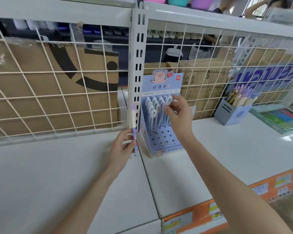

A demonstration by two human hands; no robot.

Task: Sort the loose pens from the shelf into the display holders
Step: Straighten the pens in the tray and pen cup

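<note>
Right hand (pixel 177 114) pinches a ring-topped pen (pixel 168 100) over the back rows of the blue pig display holder (pixel 161 141); left hand (pixel 122 147) grips a purple pen (pixel 133 125) upright beside the shelf post (pixel 137 68). The risk: those crowded ring tops snag, the tip misses its hole, and the light cardboard stand tips or neighbouring pens get knocked askew.

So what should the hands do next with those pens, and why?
Probably the right hand should push the white-topped pen it pinches down into a hole of the pig display holder. It is already at the back rows, and free holes show in front. The left hand grips a purple pen like those in the grey holder.
</note>
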